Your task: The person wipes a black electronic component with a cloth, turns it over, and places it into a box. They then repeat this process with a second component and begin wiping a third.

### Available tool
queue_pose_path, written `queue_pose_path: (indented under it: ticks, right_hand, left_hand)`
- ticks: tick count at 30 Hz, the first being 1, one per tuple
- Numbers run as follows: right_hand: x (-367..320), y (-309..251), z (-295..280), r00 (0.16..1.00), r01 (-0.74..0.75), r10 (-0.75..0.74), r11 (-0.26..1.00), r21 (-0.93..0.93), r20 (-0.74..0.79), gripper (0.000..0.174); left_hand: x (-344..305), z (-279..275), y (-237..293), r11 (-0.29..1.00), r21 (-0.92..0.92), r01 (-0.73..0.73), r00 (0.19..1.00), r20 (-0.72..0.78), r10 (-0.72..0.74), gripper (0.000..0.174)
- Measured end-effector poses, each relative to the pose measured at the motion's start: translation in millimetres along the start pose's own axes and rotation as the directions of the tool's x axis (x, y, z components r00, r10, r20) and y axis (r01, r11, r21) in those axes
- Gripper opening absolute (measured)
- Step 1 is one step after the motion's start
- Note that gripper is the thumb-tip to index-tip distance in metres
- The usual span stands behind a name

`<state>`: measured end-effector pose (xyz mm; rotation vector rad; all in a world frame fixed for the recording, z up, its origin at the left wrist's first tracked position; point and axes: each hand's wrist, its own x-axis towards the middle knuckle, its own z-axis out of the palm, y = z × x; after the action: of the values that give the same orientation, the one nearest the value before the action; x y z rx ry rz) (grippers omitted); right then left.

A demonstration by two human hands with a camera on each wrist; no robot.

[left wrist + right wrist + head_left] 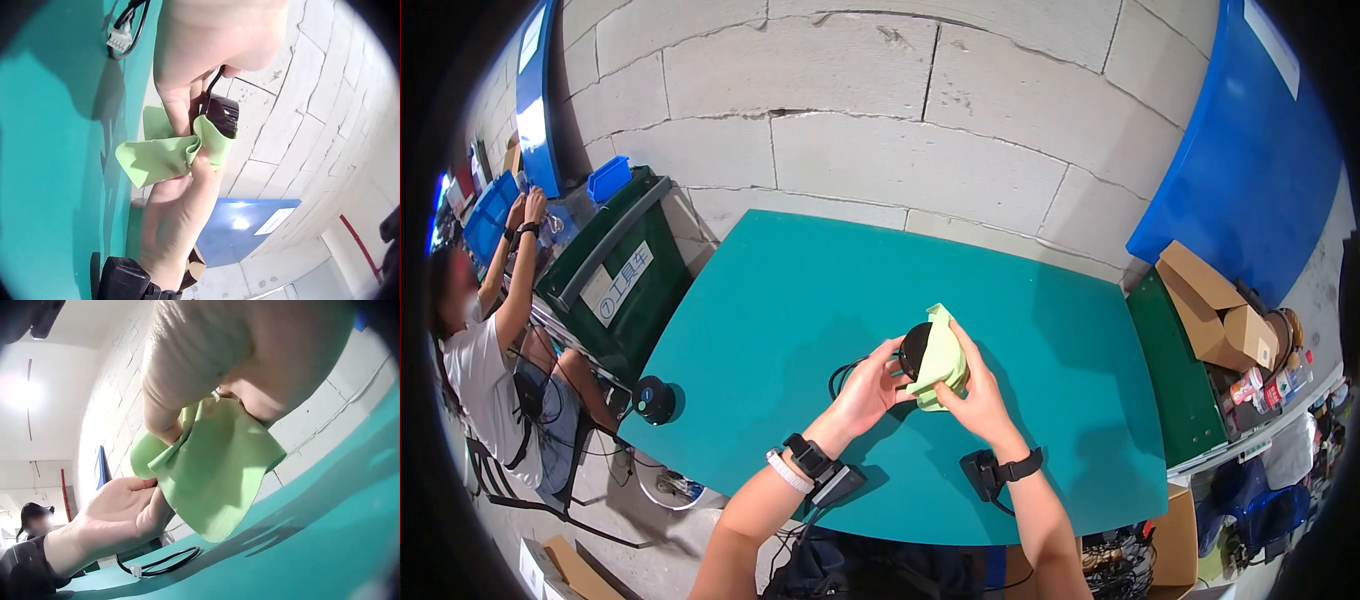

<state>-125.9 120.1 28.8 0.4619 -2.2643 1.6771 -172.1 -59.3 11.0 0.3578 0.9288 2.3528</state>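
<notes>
Left of the black disc (914, 347), its cable (843, 373) hangs toward the desk (780, 290). The left hand (868, 388) grips the disc's rim, which looks rigid, light and best held there. Over the disc's right side, the right hand (978, 398) pinches the green cloth (941, 362), which looks limp and soft.

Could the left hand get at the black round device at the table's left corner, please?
Probably, once freed: the left hand holds a black disc with the right hand and its green cloth; only bare teal table lies before the round device.
</notes>
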Motion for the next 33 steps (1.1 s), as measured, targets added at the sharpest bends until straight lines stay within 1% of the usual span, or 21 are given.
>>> queue_pose_path:
  ticks: [1, 3, 4, 6, 8, 11, 12, 16, 17, 18, 19, 20, 22, 24, 25, 26, 27, 28, 29, 31, 33]
  right_hand:
    - [0.0, 2.2, -1.1, 1.000, -0.012, 0.011, 0.999, 0.036, 0.012, 0.071]
    - [-0.2, 4.6, -2.5, 0.999, -0.025, 0.023, 0.997, 0.071, 0.025, 0.071]
    - [-0.6, 5.2, -3.0, 0.999, -0.031, 0.030, 0.995, 0.097, 0.015, 0.067]
    - [-1.0, 8.0, -4.2, 0.999, -0.038, 0.038, 0.992, 0.124, 0.004, 0.064]
    - [-0.7, 11.7, -6.6, 0.997, -0.061, 0.068, 0.984, 0.166, -0.039, 0.055]
    - [0.3, 10.8, -10.2, 0.994, -0.084, 0.095, 0.979, 0.188, -0.048, 0.049]
    - [1.6, 10.6, -9.5, 0.995, -0.004, 0.015, 0.993, 0.117, -0.094, 0.044]
    - [0.9, 13.8, -10.8, 0.990, 0.052, -0.041, 0.995, 0.084, -0.133, 0.039]
    - [-0.5, 13.0, -12.8, 0.992, -0.013, 0.033, 0.987, 0.161, -0.122, 0.034]
    - [-1.6, 12.2, -14.7, 0.989, -0.077, 0.104, 0.969, 0.236, -0.105, 0.030]
    - [-2.2, 11.8, -16.0, 0.989, -0.077, 0.104, 0.969, 0.235, -0.104, 0.030]
    - [-2.4, 11.4, -17.2, 0.987, -0.097, 0.125, 0.967, 0.237, -0.103, 0.026]
    - [-0.8, 9.3, -20.3, 0.986, -0.103, 0.130, 0.966, 0.237, -0.101, 0.023]
    - [2.0, 6.8, -17.4, 0.997, -0.023, 0.028, 0.997, 0.075, -0.076, 0.031]
    - [2.9, 4.9, -14.7, 0.997, -0.011, 0.017, 0.997, 0.081, -0.072, 0.031]
    - [3.6, 2.2, -12.9, 0.998, 0.035, -0.033, 0.999, 0.032, -0.055, 0.032]
    - [4.1, -1.1, -12.4, 0.996, 0.080, -0.081, 0.997, -0.021, -0.039, 0.033]
    - [3.2, -5.3, -11.1, 0.998, 0.041, -0.040, 0.999, 0.010, -0.042, 0.036]
    - [3.3, -7.2, -12.8, 0.998, 0.042, -0.041, 0.999, 0.008, -0.046, 0.036]
    - [1.8, -9.0, -15.3, 0.994, 0.080, -0.097, 0.959, -0.272, -0.050, 0.037]
    - [0.8, -9.6, -13.3, 0.991, 0.089, -0.116, 0.946, -0.312, -0.068, 0.037]
  left_hand:
    - [-0.2, 1.0, -0.7, 0.998, 0.061, -0.023, 1.000, 0.009, 0.022, 0.048]
    - [-0.7, 1.7, 0.8, 0.997, 0.075, -0.017, 1.000, 0.001, 0.017, 0.051]
    - [-1.0, 2.2, 1.7, 0.996, 0.090, -0.011, 1.000, -0.008, 0.012, 0.055]
    - [-2.7, 5.5, 5.4, 0.997, 0.072, -0.005, 1.000, 0.011, 0.004, 0.055]
    - [-4.4, 7.7, 7.0, 0.998, 0.055, 0.003, 1.000, 0.031, -0.004, 0.055]
    - [-5.3, 8.5, 6.5, 0.996, 0.092, 0.003, 0.999, 0.033, -0.006, 0.053]
    - [-5.4, 8.0, 6.9, 0.994, 0.112, 0.009, 0.999, 0.044, -0.014, 0.054]
    - [-8.2, 8.0, 8.6, 0.984, 0.177, 0.032, 0.997, 0.058, -0.043, 0.055]
    - [-8.4, 7.7, 8.6, 0.984, 0.177, 0.033, 0.997, 0.058, -0.044, 0.055]
    - [-8.5, 7.4, 8.6, 0.973, 0.228, 0.039, 0.996, 0.073, -0.057, 0.056]
    - [-8.5, 7.0, 8.4, 0.960, 0.278, 0.044, 0.994, 0.087, -0.071, 0.056]
    - [-8.2, 5.8, 6.9, 0.960, 0.278, 0.043, 0.994, 0.087, -0.069, 0.056]
    - [-6.3, 3.2, 3.7, 0.933, 0.359, 0.032, 0.996, 0.062, -0.058, 0.056]
    - [-4.3, 3.2, -0.6, 0.932, 0.357, -0.054, 0.997, 0.063, 0.033, 0.049]
    - [-1.7, 1.6, -2.9, 0.930, 0.356, -0.091, 0.995, 0.071, 0.070, 0.046]
    - [-2.7, 1.1, -4.8, 0.921, 0.384, -0.067, 0.998, 0.026, 0.062, 0.042]
    - [-2.6, 0.3, -4.6, 0.887, 0.454, -0.083, 0.997, 0.030, 0.077, 0.045]
    - [-1.9, 0.0, -3.5, 0.874, 0.479, -0.080, 0.997, 0.031, 0.074, 0.044]
    - [-2.4, 1.0, -2.4, 0.862, 0.502, -0.074, 0.997, 0.030, 0.068, 0.044]
    - [-2.2, 3.0, -1.0, 0.845, 0.528, -0.087, 0.996, 0.022, 0.089, 0.044]
    - [-2.2, 3.4, 0.3, 0.826, 0.555, -0.095, 0.994, 0.008, 0.108, 0.044]
